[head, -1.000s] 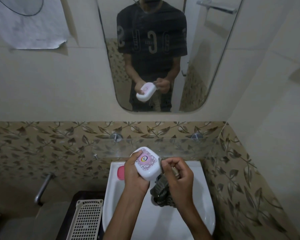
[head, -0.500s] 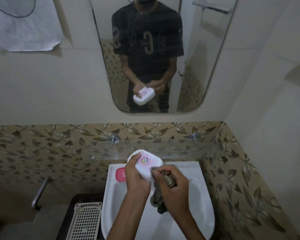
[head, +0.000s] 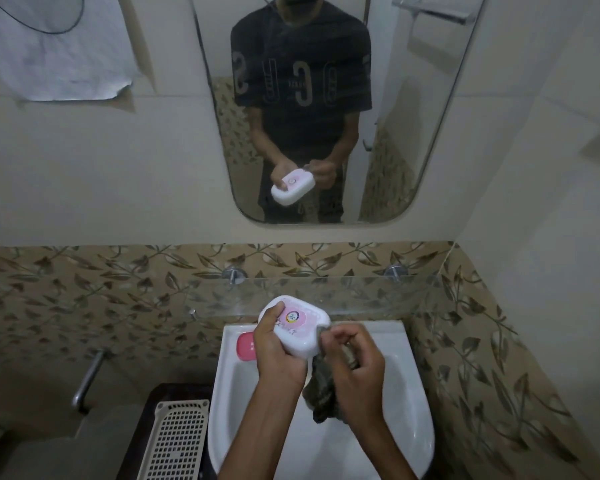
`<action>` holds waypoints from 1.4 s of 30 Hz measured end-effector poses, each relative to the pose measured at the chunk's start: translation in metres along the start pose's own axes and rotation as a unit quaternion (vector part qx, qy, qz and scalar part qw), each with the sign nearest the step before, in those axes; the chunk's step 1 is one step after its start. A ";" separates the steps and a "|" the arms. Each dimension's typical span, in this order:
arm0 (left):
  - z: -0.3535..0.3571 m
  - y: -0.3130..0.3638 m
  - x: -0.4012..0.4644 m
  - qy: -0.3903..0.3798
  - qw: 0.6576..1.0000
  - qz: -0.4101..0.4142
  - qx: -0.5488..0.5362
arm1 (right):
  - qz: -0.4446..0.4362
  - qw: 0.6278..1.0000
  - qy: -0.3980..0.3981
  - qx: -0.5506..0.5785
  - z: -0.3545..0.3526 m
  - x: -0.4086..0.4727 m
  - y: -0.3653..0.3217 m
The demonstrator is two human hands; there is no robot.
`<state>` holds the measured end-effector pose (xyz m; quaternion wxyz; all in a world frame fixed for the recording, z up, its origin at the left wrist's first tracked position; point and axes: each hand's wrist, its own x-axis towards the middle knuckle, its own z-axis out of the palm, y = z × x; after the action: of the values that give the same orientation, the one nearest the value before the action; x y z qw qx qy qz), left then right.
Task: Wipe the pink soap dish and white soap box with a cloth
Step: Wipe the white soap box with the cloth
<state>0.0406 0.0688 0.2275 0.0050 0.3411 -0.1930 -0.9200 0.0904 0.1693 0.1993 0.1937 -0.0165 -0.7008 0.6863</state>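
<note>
Head view: white soap box (head: 297, 327) sits over the sink (head: 409, 403), gripped by the left hand (head: 279, 355), tilted flatter than a second ago. Right hand (head: 355, 365), now against its right edge, clutches the dark cloth (head: 321, 389). Pink soap dish (head: 245, 346) lies unmoved on the sink's back-left rim.

White soap box (head: 297, 329) — smooth glossy plastic, with a printed pink label on the lid. Pink soap dish (head: 245, 345) — matt-looking plastic. Cloth (head: 324, 386) — dark, rough, crumpled fabric. Basin (head: 407, 382) is seen as glossy white ceramic. Shelf (head: 361, 294) — clear glass on shiny metal pegs. Basket (head: 179, 441) — pale perforated plastic. Wall tiles (head: 84, 289) carry a leaf pattern, slight sheen.
</note>
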 end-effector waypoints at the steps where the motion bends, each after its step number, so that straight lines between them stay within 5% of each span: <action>1: 0.000 -0.002 -0.001 0.005 1.000 0.000 0.002 | 0.009 1.000 0.025 0.008 -0.002 0.003 0.000; 6: 0.001 -0.003 -0.004 0.004 1.000 0.001 -0.004 | -0.012 1.000 -0.025 -0.012 0.000 -0.004 -0.003; 10: 0.004 -0.009 -0.016 0.029 1.000 -0.005 -0.001 | 0.005 1.000 0.026 -0.001 -0.003 -0.003 -0.002; 13: 0.005 -0.008 -0.018 0.018 1.000 -0.023 -0.001 | -0.033 0.998 -0.035 -0.041 0.003 -0.013 -0.004; 17: 0.005 -0.012 -0.021 -0.034 0.999 -0.003 0.005 | 0.029 0.999 0.045 0.003 0.000 -0.005 -0.001; 20: 0.004 -0.008 -0.023 -0.035 0.999 -0.020 0.009 | -0.010 0.999 -0.017 -0.030 0.002 -0.010 -0.004; 24: 0.001 -0.012 -0.026 -0.065 0.998 0.013 0.006 | 0.071 0.996 0.046 -0.002 -0.008 0.005 0.004; 28: -0.005 -0.018 -0.028 -0.053 0.998 0.012 0.011 | 0.169 0.982 0.027 0.077 -0.007 -0.007 0.004; 35: -0.014 -0.025 -0.027 -0.054 0.998 0.014 0.020 | 0.118 0.987 0.019 0.107 -0.008 -0.016 -0.004; 42: -0.038 0.012 -0.028 -0.198 0.964 -0.174 0.043 | 0.279 0.916 -0.064 0.279 -0.047 0.041 -0.003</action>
<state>0.0848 0.0480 0.2235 -0.2077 0.1805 -0.1673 -0.9467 0.0668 0.2260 0.2120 -0.0544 -0.1130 -0.4585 0.8798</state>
